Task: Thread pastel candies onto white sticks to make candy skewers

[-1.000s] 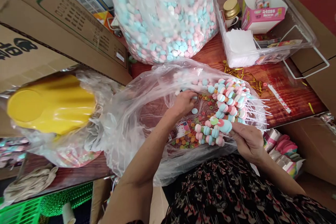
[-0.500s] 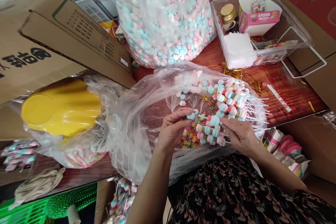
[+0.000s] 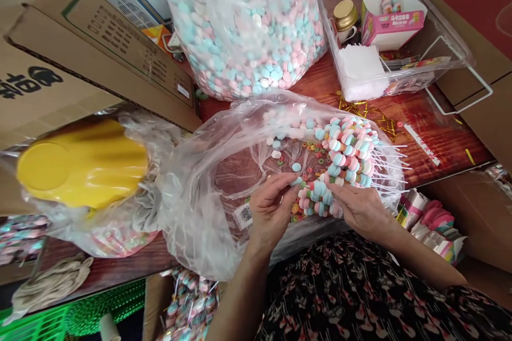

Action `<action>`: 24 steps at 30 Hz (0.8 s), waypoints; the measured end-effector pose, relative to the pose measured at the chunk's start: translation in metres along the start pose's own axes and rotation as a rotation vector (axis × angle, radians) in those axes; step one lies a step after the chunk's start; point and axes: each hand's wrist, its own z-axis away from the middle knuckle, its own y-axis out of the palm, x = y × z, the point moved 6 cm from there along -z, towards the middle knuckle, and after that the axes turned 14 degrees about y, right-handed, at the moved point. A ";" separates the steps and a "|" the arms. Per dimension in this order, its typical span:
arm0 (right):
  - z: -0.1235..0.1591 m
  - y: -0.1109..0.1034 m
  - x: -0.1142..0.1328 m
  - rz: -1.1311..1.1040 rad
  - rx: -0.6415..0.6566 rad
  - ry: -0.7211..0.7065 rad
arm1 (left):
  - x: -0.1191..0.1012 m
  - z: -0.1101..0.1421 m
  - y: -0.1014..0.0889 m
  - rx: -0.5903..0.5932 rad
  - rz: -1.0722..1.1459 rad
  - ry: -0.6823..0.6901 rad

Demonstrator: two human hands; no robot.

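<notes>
Bare forearms reaching forward, left hand curled, fingers bent inward, right hand angled down

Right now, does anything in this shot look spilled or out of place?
Yes: a loose blue candy lies apart from the skewers inside the clear bag, among scattered colored rings, so it looks dropped.

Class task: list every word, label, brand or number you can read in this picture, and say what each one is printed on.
Pink box: "Macaron", blurred, so uncertain; the Chinese print above it is too small to read.
Carton: large black Chinese characters beside a logo, tilted and cut off, so unreadable.
Carton flap: rows of small print, too small to read.
QR label: a square code, with no legible words.
</notes>
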 end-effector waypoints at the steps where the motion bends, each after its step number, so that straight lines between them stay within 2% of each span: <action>1: 0.000 0.001 0.000 -0.004 0.006 -0.003 | 0.001 0.001 -0.001 -0.003 -0.014 0.018; 5: 0.002 0.003 0.006 -0.025 0.031 -0.045 | 0.003 0.005 -0.005 0.001 -0.062 0.120; 9: 0.004 0.008 0.016 -0.149 0.059 -0.063 | -0.010 0.009 -0.001 0.084 -0.300 0.415; 11: 0.005 0.012 0.021 -0.225 0.053 -0.067 | -0.013 0.012 0.002 0.057 -0.348 0.463; 13: 0.005 0.018 0.024 -0.298 0.030 -0.062 | -0.011 0.014 0.005 0.006 -0.336 0.412; 16: 0.002 0.020 0.022 -0.414 -0.025 -0.034 | -0.002 0.013 0.008 -0.100 -0.194 0.235; 20: -0.007 0.005 0.005 -0.450 -0.144 0.052 | 0.029 -0.001 0.004 -0.197 0.100 -0.042; 22: -0.009 -0.001 -0.005 -0.434 -0.161 0.085 | 0.046 -0.016 0.004 -0.096 -0.006 -0.064; 23: -0.009 -0.003 -0.009 -0.420 -0.160 0.091 | 0.054 -0.024 0.007 0.026 -0.134 -0.047; 24: -0.009 -0.003 -0.012 -0.401 -0.155 0.092 | 0.063 -0.030 0.016 0.225 -0.260 -0.025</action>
